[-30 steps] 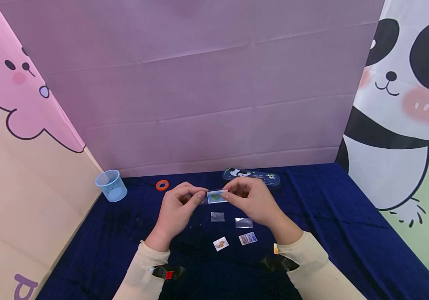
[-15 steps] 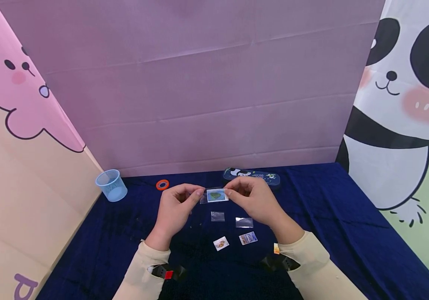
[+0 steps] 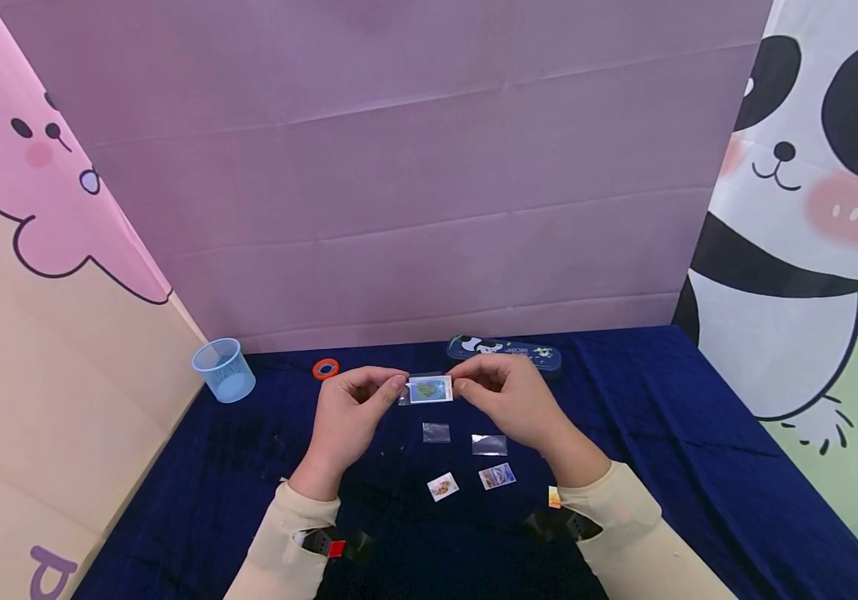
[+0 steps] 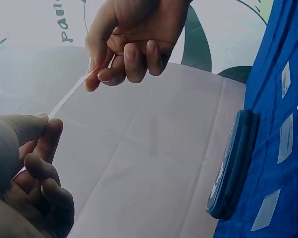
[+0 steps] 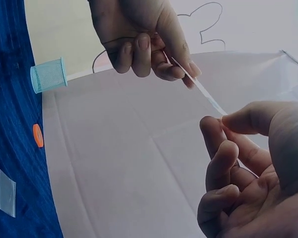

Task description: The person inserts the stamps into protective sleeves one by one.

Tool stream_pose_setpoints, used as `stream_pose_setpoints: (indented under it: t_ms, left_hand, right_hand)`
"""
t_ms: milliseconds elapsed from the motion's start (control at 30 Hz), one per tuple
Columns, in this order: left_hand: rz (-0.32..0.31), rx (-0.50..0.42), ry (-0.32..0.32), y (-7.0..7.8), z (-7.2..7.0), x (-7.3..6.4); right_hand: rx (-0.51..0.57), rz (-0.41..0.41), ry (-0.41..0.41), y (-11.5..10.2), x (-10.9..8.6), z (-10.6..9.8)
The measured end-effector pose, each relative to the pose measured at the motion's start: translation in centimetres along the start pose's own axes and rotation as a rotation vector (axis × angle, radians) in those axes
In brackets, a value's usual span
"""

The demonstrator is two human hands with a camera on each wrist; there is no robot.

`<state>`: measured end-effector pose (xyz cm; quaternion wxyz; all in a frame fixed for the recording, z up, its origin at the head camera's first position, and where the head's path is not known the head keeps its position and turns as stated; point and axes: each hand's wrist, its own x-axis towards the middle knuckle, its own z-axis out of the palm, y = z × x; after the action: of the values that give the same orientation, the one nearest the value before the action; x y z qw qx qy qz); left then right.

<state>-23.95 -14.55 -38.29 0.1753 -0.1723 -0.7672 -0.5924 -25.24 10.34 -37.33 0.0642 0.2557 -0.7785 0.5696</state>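
Observation:
Held up above the table is a small stamp-like picture [image 3: 431,389], blue and green with a white border, lying in or against a clear plastic sleeve [image 3: 403,399]. My left hand [image 3: 348,417] pinches the sleeve's left end between thumb and index finger. At the right edge, the thumb and index finger of my right hand [image 3: 507,404] pinch the stamp; whether they also catch the sleeve is unclear. Both wrist views show the thin strip [image 4: 69,96] edge-on between the two hands. On the cloth below lie more clear sleeves [image 3: 489,445] and stamps [image 3: 496,477].
A panda pencil case [image 3: 541,356] lies at the back, partly behind my right hand. An orange tape roll [image 3: 326,369] and a blue mesh cup [image 3: 223,371] are at the back left. My right cuff partly covers an orange-yellow piece [image 3: 554,497] on the blue cloth.
The stamp has shifted slightly left relative to my right fingertips, and its right border now shows. My left hand has shifted slightly. Things on the table have stayed put.

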Motion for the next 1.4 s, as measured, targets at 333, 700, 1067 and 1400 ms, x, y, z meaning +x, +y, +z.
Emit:
stream_pose_setpoints:
  t_ms: [333,700,1067,1400]
  left_hand:
    - [0.027,-0.016,-0.025,1.1,-0.1,-0.3]
    - [0.062,-0.024,-0.043,-0.7,0.1,0.0]
    - [0.061,-0.014,-0.058,-0.5,0.1,-0.1]
    - [0.054,-0.006,-0.072,-0.4,0.2,-0.3]
  right_hand:
    - [0.006,-0.007,-0.041,0.0,-0.1,0.0]
    - [0.001,-0.018,-0.060,0.0,-0.1,0.3]
    - [0.012,-0.027,-0.131,0.3,-0.1,0.3]
    - [0.019,-0.043,-0.152,0.3,0.0,0.3]
